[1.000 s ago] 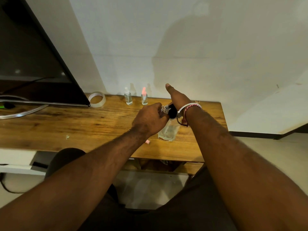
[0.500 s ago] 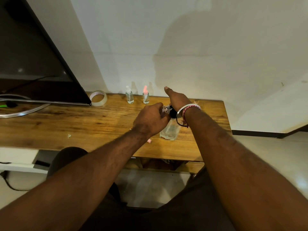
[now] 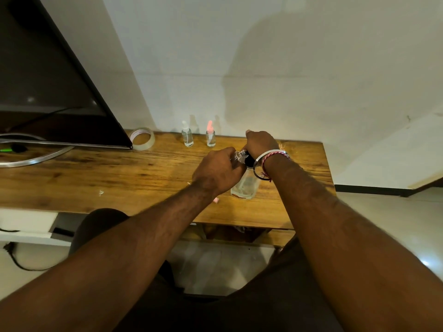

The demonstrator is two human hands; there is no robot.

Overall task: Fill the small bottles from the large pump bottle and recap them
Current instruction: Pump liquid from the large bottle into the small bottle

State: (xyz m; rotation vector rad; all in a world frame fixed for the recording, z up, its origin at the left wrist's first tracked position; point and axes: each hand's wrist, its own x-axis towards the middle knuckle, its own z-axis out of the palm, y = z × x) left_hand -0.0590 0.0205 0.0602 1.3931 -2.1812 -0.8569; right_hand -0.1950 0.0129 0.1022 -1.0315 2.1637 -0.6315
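Head view, looking down over both forearms: we noted the large pump bottle [image 3: 245, 188] standing upright on the wooden table [image 3: 96, 178], toward its right end and near the front edge, clear-bodied with a dark pump top. Our right hand [image 3: 261, 143] sat on top of that pump, fingers curled over the head; a metal bangle [image 3: 260, 164] and a red-and-white thread band [image 3: 275, 155] ringed the wrist. Our left hand [image 3: 219, 172] was closed around a small clear bottle [image 3: 237, 157], held tilted with its mouth up against the pump's spout; only the glassy upper part showed past the fingers. Whether liquid was passing we could not tell. Two more small bottles stood upright at the back of the table by the wall, just beside each other: one with a white cap [image 3: 187, 136] and one with a pink cap [image 3: 210, 136], both capped. A tiny pink piece [image 3: 216, 200] lay on the wood just under the left wrist; too small to identify. Farther left, a roll of clear tape [image 3: 142, 138] rested against the corner of a dark screen [image 3: 43, 80], whose curved metal stand [image 3: 36, 158] lay on the tabletop.
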